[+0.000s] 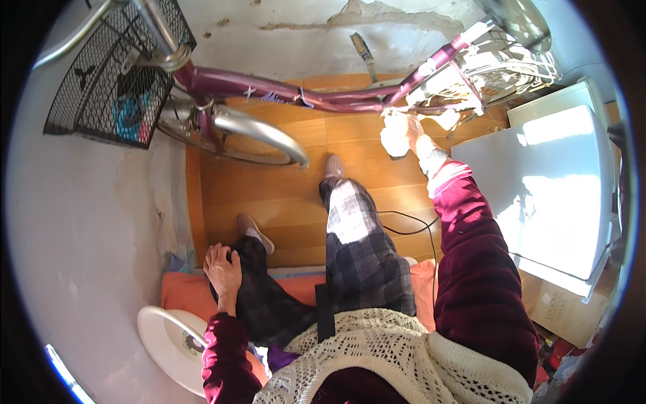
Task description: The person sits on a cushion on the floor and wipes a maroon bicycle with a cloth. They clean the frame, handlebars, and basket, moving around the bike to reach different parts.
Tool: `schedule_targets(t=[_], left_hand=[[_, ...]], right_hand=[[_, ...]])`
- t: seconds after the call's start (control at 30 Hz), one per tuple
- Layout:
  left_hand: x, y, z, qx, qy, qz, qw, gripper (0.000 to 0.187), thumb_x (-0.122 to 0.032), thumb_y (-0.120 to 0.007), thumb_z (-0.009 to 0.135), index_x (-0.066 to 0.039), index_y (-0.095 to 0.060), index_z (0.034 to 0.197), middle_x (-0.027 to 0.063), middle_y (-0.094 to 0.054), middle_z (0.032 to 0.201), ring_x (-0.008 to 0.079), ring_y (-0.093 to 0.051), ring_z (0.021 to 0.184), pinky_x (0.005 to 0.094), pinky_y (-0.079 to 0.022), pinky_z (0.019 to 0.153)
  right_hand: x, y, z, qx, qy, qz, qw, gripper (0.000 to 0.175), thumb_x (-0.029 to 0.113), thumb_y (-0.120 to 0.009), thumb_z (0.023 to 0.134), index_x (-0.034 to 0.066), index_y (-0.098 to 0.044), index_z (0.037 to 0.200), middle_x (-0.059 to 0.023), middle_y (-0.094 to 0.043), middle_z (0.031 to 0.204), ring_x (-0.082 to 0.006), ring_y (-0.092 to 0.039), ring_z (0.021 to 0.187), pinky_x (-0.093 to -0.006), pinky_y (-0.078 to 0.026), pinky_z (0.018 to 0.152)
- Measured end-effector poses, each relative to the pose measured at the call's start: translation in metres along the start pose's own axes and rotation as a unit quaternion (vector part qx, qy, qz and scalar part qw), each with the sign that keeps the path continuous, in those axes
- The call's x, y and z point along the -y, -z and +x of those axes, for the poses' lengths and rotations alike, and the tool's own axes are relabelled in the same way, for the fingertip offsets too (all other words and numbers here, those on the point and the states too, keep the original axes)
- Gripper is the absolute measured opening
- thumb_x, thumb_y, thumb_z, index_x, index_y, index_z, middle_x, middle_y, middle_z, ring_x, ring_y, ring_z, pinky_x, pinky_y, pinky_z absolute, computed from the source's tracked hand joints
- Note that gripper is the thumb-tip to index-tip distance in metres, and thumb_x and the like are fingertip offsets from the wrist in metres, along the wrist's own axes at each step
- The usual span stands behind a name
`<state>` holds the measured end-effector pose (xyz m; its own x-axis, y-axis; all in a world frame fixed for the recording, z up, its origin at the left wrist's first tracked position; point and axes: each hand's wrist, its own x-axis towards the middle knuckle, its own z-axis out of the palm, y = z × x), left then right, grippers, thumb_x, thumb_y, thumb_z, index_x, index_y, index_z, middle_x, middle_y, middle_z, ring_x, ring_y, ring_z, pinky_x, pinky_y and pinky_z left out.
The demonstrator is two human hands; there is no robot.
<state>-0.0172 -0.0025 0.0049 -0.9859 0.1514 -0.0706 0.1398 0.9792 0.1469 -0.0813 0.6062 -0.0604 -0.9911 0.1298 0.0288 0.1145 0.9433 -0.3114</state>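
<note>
A purple bicycle frame [252, 87] stands across the far side, in front of the wall. My right hand [411, 130] reaches out to its lower end near the crank, closed on a white cloth [393, 142]. Strong sunlight washes out the cloth and fingers, so the exact contact with the frame cannot be told. A dark piece, possibly a pedal [398, 157], shows just below the cloth. My left hand [223, 270] lies on my left knee, fingers slightly apart and holding nothing. The front wheel with its silver mudguard [252, 129] is turned toward me.
A black mesh basket [111, 91] at the handlebar holds blue items. To the right stands a sunlit white cabinet or appliance [555, 192], with a cardboard box [570, 310] nearby. A black cable [409, 232] crosses the wooden floor [292, 202]. A white basin [166, 348] is beside my left arm.
</note>
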Motion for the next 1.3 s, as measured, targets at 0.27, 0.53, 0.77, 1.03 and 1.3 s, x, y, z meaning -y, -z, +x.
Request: schedule_targets(t=[0.27,0.53,0.77,1.03,1.3], left_hand=[[0.0,0.002,-0.001,-0.021,-0.003,-0.004,1.0,0.022,-0.025,-0.067,0.087,-0.008,-0.067,0.101,0.0105,-0.063,0.125,0.0325,-0.051,0.128,0.0496,-0.038,0.106],[0.004,-0.001,-0.005,-0.033,0.004,-0.006,0.999,0.025,-0.029,-0.068,0.086,-0.009,-0.069,0.102,0.0089,-0.064,0.124,0.0294,-0.051,0.128,0.047,-0.037,0.107],[0.001,-0.001,-0.01,-0.062,0.008,-0.009,0.998,0.025,-0.028,-0.068,0.086,-0.009,-0.068,0.103,0.0091,-0.064,0.124,0.0297,-0.05,0.129,0.0471,-0.037,0.107],[0.001,0.003,-0.008,-0.055,-0.005,-0.029,0.998,0.023,-0.026,-0.067,0.087,-0.009,-0.068,0.103,0.0093,-0.064,0.126,0.0308,-0.051,0.128,0.0485,-0.038,0.106],[0.004,-0.002,-0.004,-0.012,-0.001,-0.017,1.0,0.021,-0.025,-0.067,0.088,-0.01,-0.068,0.103,0.0079,-0.062,0.129,0.0307,-0.05,0.131,0.0493,-0.037,0.107]], right_hand=[[0.02,0.046,-0.033,0.188,0.038,0.692,0.696,0.025,0.026,-0.054,0.095,0.0063,-0.057,0.081,-0.0104,-0.056,0.067,-0.0249,-0.06,0.058,-0.0332,-0.047,0.045],[0.111,0.084,0.043,0.183,-0.062,0.722,0.664,0.039,0.031,-0.044,0.099,-0.0003,-0.063,0.088,-0.0126,-0.064,0.076,-0.0229,-0.06,0.067,-0.0337,-0.051,0.06],[0.207,0.119,0.122,-0.204,-0.191,0.586,0.761,0.025,0.012,-0.065,0.092,0.0009,-0.065,0.114,-0.0103,-0.069,0.102,-0.0229,-0.067,0.088,-0.0351,-0.056,0.074],[0.259,0.053,0.174,-0.307,-0.139,0.627,0.703,0.02,0.022,-0.066,0.093,0.0048,-0.065,0.103,-0.0069,-0.066,0.092,-0.0171,-0.058,0.083,-0.0342,-0.049,0.076],[0.26,-0.021,0.135,-0.337,-0.056,0.272,0.899,0.026,0.019,-0.063,0.09,0.0068,-0.063,0.113,-0.0161,-0.06,0.114,-0.0385,-0.059,0.106,-0.0453,-0.048,0.09]])
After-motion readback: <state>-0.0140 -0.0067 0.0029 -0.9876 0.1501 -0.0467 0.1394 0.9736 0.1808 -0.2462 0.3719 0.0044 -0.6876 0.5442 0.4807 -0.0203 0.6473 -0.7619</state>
